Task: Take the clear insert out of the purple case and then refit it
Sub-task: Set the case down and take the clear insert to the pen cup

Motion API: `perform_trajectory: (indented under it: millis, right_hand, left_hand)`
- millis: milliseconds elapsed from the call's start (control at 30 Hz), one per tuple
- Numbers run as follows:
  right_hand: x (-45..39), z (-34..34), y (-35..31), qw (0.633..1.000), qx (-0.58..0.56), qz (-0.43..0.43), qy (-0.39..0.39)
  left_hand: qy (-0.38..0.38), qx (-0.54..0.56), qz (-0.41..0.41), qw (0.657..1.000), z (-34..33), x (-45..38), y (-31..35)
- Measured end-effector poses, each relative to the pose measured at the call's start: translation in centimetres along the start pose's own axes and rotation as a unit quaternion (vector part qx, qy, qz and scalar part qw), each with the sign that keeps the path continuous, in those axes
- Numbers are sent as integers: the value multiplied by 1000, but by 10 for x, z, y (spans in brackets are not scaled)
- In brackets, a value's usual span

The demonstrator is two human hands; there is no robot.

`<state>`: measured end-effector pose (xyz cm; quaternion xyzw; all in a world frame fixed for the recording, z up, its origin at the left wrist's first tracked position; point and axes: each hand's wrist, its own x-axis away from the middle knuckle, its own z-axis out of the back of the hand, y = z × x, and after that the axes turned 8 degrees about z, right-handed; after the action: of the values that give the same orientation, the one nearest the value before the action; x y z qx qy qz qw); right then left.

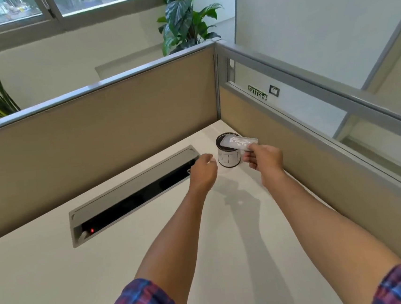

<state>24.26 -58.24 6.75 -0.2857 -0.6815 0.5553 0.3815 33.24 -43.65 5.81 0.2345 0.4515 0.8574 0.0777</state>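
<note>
My right hand [266, 159] pinches the near end of a flat, clear rectangular piece with white speckles, which looks like the clear insert [239, 143]. It is held level over the mouth of a small white cup with a dark rim [229, 161] at the desk's far right corner. My left hand [202, 172] hovers just left of the cup with fingers loosely curled and nothing in it. No purple case shows; I cannot tell whether it is in the cup or behind the clear piece.
The white desk [59, 275] is boxed in by beige partition walls at the back [106, 126] and on the right [318, 165]. An open grey cable tray [130, 195] with a red light is sunk into the desk left of my hands. Plants stand beyond the partition.
</note>
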Motion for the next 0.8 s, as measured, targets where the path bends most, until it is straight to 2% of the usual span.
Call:
perform_trajectory:
  millis: [67, 200, 367, 433, 533, 667, 733, 800]
  right_hand:
    - [-18, -2, 0, 999, 29, 15, 19]
    - [-42, -6, -2, 988, 137, 67, 30]
    - [-58, -16, -7, 935, 311, 173, -19]
    - [-61, -21, -10, 884, 401, 234, -47]
    - [-63, -28, -15, 785, 519, 329, -81]
    - [-65, -27, -19, 626, 626, 438, -158]
    - [-61, -24, -24, 582, 639, 468, -184]
    - [-59, -21, -24, 558, 653, 481, -178]
  left_hand:
    - [-1, -107, -51, 993, -7, -6, 1]
    - [-24, -233, -139, 962, -19, -14, 3]
    - [-19, -331, -167, 929, -30, -19, 6]
    - [-19, -355, -154, 922, -33, -20, 6]
    - [-31, -377, -143, 915, -37, -22, 4]
    - [-31, -388, -139, 910, -40, -23, 3]
    - [-31, -392, -135, 910, -41, -23, 3]
    - [-30, -392, -130, 910, -42, -23, 4]
